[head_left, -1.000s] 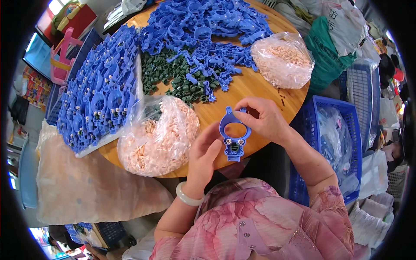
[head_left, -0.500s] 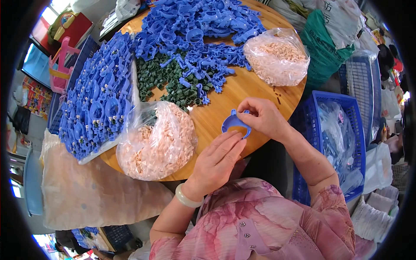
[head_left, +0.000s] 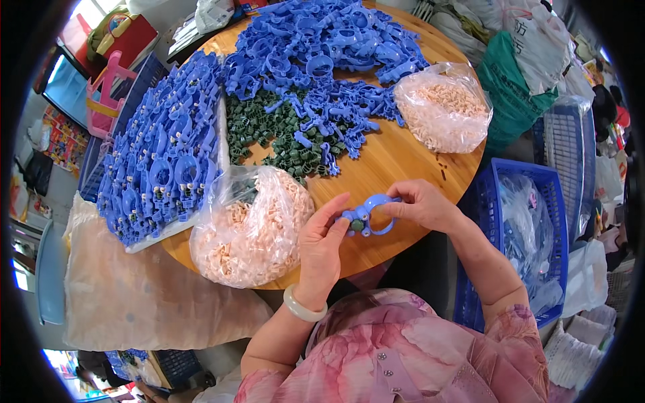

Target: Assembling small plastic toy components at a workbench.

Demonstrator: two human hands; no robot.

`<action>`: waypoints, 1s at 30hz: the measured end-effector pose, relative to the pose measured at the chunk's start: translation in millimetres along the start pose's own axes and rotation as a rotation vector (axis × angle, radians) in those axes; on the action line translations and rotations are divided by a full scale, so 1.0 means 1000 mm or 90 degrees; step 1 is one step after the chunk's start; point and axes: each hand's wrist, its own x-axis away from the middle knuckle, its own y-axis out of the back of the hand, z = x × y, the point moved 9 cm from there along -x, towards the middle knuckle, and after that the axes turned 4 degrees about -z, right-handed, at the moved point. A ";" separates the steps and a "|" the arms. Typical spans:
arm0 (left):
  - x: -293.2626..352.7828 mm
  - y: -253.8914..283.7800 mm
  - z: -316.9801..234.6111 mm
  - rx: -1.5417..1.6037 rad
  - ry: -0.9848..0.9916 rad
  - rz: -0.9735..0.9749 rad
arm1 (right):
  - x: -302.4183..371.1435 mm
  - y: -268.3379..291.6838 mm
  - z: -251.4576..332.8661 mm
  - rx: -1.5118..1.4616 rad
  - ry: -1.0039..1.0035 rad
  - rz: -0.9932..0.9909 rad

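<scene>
Over the near edge of the round table, both my hands hold one blue plastic ring-shaped part [head_left: 363,213]. My right hand [head_left: 426,207] pinches the ring's right side. Thumb and fingers of my left hand [head_left: 321,243] close on its left end, where a dark green piece [head_left: 356,226] sits on the part. Beside my left hand lies a clear bag of small peach-coloured pieces [head_left: 252,232]. Farther off are a heap of loose dark green pieces [head_left: 295,138] and a large pile of blue plastic parts [head_left: 319,47].
A white-edged tray [head_left: 224,134] packed with blue assemblies covers the table's left side. Another bag of peach pieces [head_left: 443,111] lies at the right edge of the wooden table [head_left: 403,161]. A blue crate [head_left: 557,221] with clear plastic bags stands on my right.
The blue ring has been turned, and its end with the green piece now shows at the left. My left hand has shifted from covering the ring's near side to gripping that end.
</scene>
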 end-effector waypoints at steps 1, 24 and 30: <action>-0.001 0.001 0.004 0.023 0.013 -0.001 | -0.001 0.001 -0.001 -0.018 0.001 -0.010; -0.003 0.018 0.013 -0.022 0.020 -0.094 | -0.047 0.033 0.046 0.360 0.101 -0.162; -0.007 0.024 0.016 -0.090 -0.012 -0.060 | -0.074 0.004 0.062 0.620 0.332 -0.211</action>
